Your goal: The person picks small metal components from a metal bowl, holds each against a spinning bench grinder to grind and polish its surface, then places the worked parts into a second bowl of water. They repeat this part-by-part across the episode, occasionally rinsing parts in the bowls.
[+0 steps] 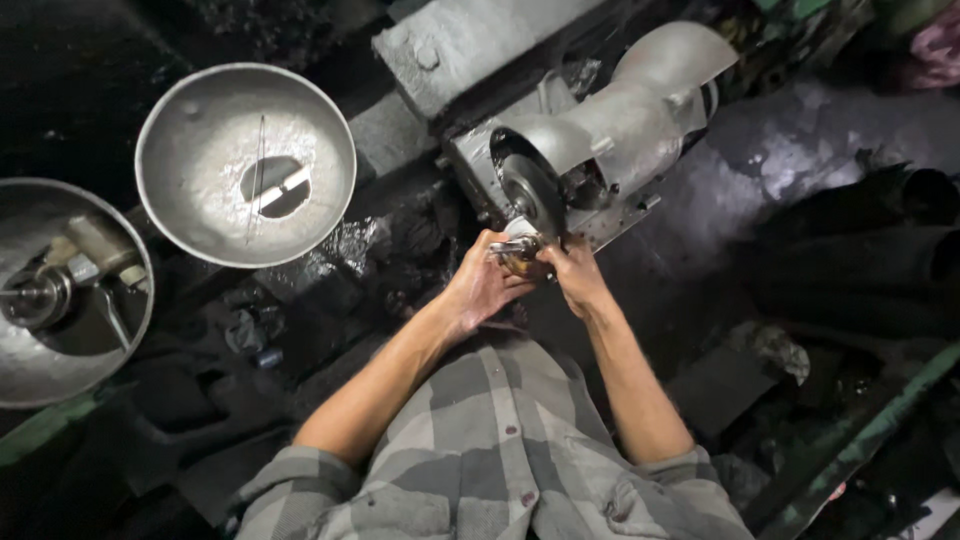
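Your left hand (480,285) and right hand (575,275) both grip a small metal part (515,250), pressed against grinder wheel (528,192). Two steel bowls (245,165) sit left.

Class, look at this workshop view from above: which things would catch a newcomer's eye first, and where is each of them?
At the centre, the left hand and right hand press a small metal piece against the grinding wheel of a grey bench machine. At upper left a wide metal bowl shines, with a small stick lying inside. A second bowl, at the left edge, holds loose metal parts.
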### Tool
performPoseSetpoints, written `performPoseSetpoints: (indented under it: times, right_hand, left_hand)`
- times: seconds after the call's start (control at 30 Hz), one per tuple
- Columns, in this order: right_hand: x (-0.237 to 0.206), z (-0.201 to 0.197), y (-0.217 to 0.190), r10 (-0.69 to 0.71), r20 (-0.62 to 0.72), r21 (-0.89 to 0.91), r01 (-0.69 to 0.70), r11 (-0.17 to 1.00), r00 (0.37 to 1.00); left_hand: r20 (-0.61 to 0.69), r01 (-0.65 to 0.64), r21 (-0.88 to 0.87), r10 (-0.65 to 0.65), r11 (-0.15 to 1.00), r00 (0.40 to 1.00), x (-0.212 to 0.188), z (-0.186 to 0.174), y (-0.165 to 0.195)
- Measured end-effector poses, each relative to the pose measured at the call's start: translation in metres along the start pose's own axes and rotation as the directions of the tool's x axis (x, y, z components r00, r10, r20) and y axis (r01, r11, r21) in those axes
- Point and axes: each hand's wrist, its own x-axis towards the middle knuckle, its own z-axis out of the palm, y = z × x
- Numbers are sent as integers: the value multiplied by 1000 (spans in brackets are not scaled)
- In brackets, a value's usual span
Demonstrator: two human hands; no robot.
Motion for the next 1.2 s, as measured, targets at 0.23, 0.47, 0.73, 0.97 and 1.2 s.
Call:
performPoseSetpoints:
  times: [0.23, 0.47, 0.73, 0.97, 1.2]
  right_hand:
    - [-42, -7, -12, 5, -22, 121, -3, 993, 1000]
    - [-62, -10, -46, -30, 25, 201, 24, 979, 999]
    - [-36, -6, -49, -25, 103, 77, 17, 997, 994]
    - [-7, -7, -24, 15, 118, 139, -31, 990, 993]
    - [-33, -21, -8, 24, 24, 181, -28, 983, 999]
  left_hand:
    - [-94, 146, 266, -125, 953, 988, 5, 7, -3]
    - [2, 192, 22, -192, 981, 981, 18, 18, 19]
    - [6, 182, -78, -183, 980, 983, 8, 25, 30]
    - [2, 141, -57, -141, 988, 990, 3, 18, 23]
    - [-15, 87, 196, -85, 977, 996, 8, 27, 8]
